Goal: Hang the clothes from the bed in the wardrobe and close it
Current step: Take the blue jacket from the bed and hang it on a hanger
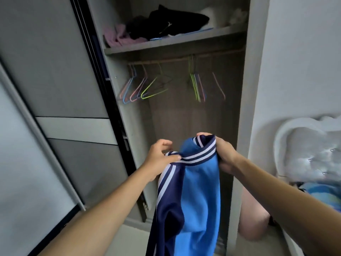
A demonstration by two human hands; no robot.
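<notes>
Head view: left hand [160, 157] and right hand [224, 154] grip the blue striped-collar jersey [199, 191], spreading its collar for a wire hanger [153, 89] at frame centre.

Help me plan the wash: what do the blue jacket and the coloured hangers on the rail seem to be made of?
Blue jacket: smooth synthetic knit, probably polyester, going by its faint sheen and soft drape; striped collar looks ribbed. Coloured hangers: thin wire, likely metal under a glossy plastic coating, as their slim bright outlines suggest.
</notes>
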